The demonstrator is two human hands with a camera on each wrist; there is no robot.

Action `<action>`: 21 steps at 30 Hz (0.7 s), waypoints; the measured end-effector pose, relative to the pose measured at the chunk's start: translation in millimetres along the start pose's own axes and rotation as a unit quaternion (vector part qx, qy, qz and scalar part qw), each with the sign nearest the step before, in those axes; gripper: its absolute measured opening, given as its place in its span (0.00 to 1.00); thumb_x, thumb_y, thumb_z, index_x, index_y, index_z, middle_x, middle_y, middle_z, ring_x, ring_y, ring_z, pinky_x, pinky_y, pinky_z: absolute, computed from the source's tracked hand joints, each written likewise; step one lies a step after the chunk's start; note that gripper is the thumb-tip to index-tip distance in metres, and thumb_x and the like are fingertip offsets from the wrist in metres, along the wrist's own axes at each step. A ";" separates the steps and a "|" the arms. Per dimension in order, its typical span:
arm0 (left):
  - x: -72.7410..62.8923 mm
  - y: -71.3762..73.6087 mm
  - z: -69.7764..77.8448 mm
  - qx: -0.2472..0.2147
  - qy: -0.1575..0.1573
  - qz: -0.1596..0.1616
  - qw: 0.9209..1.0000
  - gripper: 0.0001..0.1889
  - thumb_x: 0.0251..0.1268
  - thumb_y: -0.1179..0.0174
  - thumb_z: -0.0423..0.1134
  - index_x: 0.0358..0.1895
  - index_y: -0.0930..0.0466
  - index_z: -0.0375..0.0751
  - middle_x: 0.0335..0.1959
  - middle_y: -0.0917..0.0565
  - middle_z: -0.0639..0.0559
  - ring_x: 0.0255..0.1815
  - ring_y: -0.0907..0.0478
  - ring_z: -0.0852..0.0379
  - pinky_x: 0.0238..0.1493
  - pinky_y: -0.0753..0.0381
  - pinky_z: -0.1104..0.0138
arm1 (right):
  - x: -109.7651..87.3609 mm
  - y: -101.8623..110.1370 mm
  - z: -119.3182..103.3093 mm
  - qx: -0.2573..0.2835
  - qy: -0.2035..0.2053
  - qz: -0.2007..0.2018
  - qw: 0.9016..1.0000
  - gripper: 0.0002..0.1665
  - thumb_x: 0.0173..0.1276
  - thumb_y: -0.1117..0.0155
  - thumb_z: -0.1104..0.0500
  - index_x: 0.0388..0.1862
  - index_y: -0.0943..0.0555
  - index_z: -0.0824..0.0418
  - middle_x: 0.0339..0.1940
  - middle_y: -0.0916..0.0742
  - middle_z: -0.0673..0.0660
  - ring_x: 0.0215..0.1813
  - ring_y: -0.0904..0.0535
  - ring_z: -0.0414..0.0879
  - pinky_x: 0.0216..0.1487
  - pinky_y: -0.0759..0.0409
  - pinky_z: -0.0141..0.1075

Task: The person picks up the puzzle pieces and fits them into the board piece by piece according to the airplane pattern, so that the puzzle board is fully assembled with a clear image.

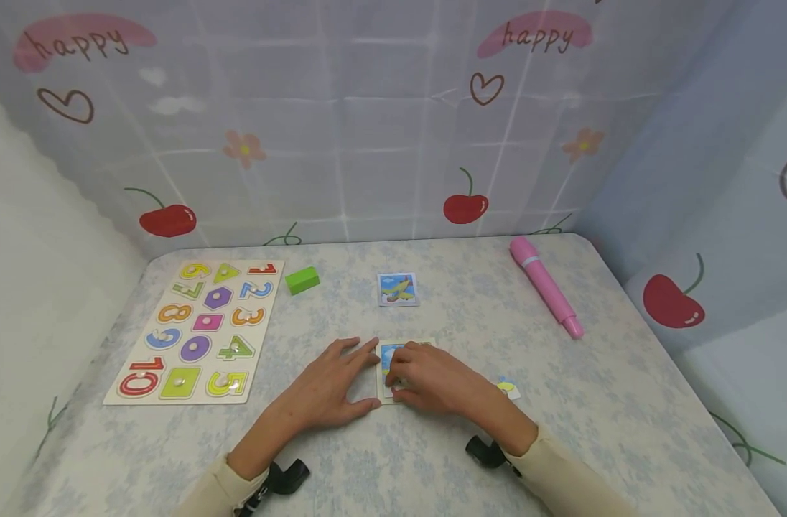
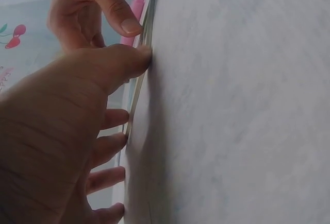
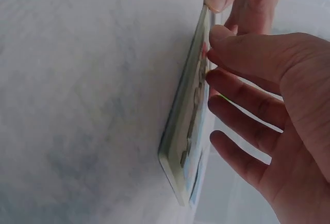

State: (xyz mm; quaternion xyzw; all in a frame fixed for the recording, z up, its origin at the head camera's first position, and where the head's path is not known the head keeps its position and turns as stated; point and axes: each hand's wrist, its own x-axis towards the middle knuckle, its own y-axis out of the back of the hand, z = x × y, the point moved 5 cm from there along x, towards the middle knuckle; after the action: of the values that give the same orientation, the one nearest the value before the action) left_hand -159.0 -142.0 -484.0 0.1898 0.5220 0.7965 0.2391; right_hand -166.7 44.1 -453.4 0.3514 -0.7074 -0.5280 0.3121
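Note:
A small jigsaw puzzle board (image 1: 385,353) with a blue picture lies flat on the table, mostly covered by my right hand (image 1: 432,377). The bent fingertips of that hand touch the picture; in the right wrist view no piece shows between thumb and fingers. My left hand (image 1: 332,384) rests at the board's left side, fingers spread, with the thumb touching its near left corner. The board's thick pale edge (image 3: 178,126) shows in the right wrist view. Beside my right wrist, partly hidden, lies a loose puzzle piece (image 1: 508,388) in white, yellow and blue.
Behind the board lies a small picture card (image 1: 398,289) with a yellow airplane. A number-and-shape board (image 1: 202,280) lies at the left, near a green block (image 1: 302,281). A pink pen-like stick (image 1: 547,287) lies at the back right. Printed curtains border the table.

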 end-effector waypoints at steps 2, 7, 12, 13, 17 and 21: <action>-0.3 -0.6 0.1 0.003 0.002 -0.001 1.000 0.40 0.71 0.33 0.64 0.79 0.29 0.49 0.84 0.32 0.53 0.84 0.38 0.43 0.75 0.28 0.45 | -3.1 3.0 2.5 0.000 0.003 0.001 1.000 0.09 0.72 0.22 0.53 0.49 0.09 0.51 0.48 0.12 0.46 0.53 0.18 0.43 0.57 0.17 0.41; -1.1 -2.2 0.3 0.010 0.004 -0.002 1.000 0.37 0.73 0.35 0.64 0.77 0.26 0.51 0.86 0.37 0.53 0.84 0.38 0.44 0.76 0.29 0.45 | -18.4 15.8 16.9 0.016 -0.020 0.016 1.000 0.12 0.71 0.22 0.55 0.51 0.09 0.53 0.50 0.12 0.48 0.52 0.17 0.45 0.54 0.16 0.41; -1.4 -2.3 0.2 0.013 0.003 0.002 1.000 0.36 0.73 0.34 0.64 0.77 0.25 0.50 0.87 0.38 0.54 0.83 0.38 0.44 0.76 0.29 0.45 | -43.4 27.5 38.0 0.032 -0.067 0.017 0.997 0.13 0.71 0.22 0.57 0.54 0.10 0.54 0.50 0.13 0.50 0.53 0.17 0.45 0.54 0.15 0.42; -1.5 -2.4 0.0 0.013 0.003 0.002 1.000 0.36 0.73 0.34 0.64 0.77 0.25 0.50 0.87 0.38 0.54 0.83 0.38 0.44 0.76 0.29 0.45 | -49.3 29.2 42.2 0.036 -0.079 0.014 0.996 0.14 0.72 0.22 0.57 0.54 0.10 0.54 0.51 0.13 0.49 0.53 0.17 0.44 0.54 0.15 0.42; -1.4 -3.1 -0.9 0.011 0.005 0.001 1.000 0.36 0.72 0.34 0.63 0.76 0.25 0.51 0.87 0.38 0.54 0.83 0.38 0.44 0.76 0.29 0.45 | -72.7 33.9 55.8 0.050 -0.119 0.003 0.992 0.15 0.71 0.22 0.58 0.56 0.10 0.54 0.52 0.13 0.48 0.54 0.18 0.44 0.55 0.14 0.42; -1.3 -2.2 -0.6 0.007 0.004 0.000 1.000 0.35 0.72 0.33 0.63 0.76 0.24 0.51 0.87 0.38 0.54 0.83 0.38 0.44 0.75 0.28 0.45 | -91.5 36.7 63.3 0.071 -0.134 0.001 0.988 0.17 0.71 0.22 0.58 0.57 0.10 0.54 0.53 0.13 0.48 0.55 0.17 0.45 0.55 0.14 0.43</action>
State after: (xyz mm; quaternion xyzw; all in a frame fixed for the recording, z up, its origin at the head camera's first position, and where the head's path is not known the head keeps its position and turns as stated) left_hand -157.8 -142.5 -486.3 0.1885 0.5288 0.7933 0.2356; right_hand -173.2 160.4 -440.0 0.2977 -0.7791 -0.5184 0.1890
